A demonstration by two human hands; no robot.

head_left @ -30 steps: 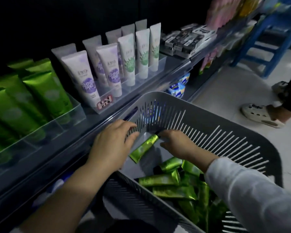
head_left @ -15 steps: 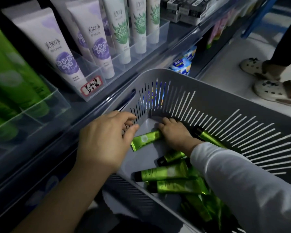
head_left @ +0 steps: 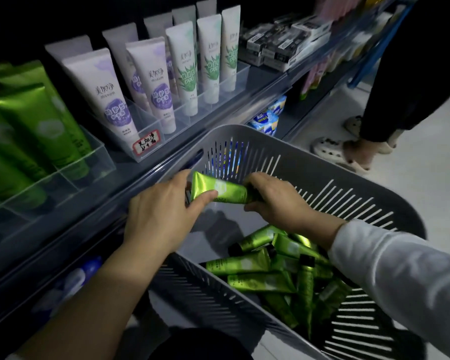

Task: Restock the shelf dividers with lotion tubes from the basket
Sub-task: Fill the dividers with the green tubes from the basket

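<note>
Head view is showing one green tube (head_left: 218, 190) being held level over the far end of the basket (head_left: 348, 165), clear of its floor. Left hand (head_left: 164, 209) is pinching the crimped end between thumb and fingers; right hand (head_left: 278, 201) is curling round the cap end. Remaining tubes (head_left: 260, 271) are lying heaped at the basket's near end. On the shelf (head_left: 265, 80), to the left, green stock (head_left: 44, 120) is standing cap-down in a clear divider (head_left: 99, 154), whose front compartments are appearing vacant.

Judgement: the step in hand is passing the tube to one hand for shelving. Recommended: the left hand should be taking a firm mid-body hold before the right is letting go, then turning the tube cap-down, label outward, and lowering it straight into a vacant compartment, avoiding knocking the standing stock.
</note>
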